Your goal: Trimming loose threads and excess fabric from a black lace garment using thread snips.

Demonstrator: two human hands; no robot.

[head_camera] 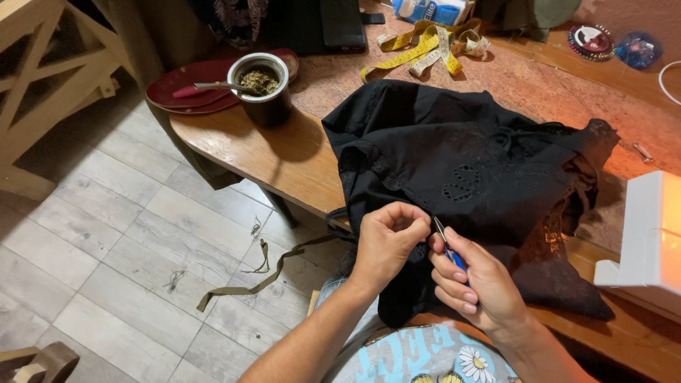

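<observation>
One black lace garment lies on the surface. Left hand pinches its edge; right hand grasps one blue-handled seam ripper. One measuring tape, one cup behind.

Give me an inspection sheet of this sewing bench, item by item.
Surface: wooden table, partly covered.
Job's things: black garment hanging over the edge; blue-handled tool.
Clutter: yellow tape measure, cup of herbs with metal straw, red plate.
Grips: left hand pinches the fabric; right hand holds the tool.
Cables: nothing seen.
Surroundings: tiled floor, olive strap, thread scraps, white machine.
</observation>
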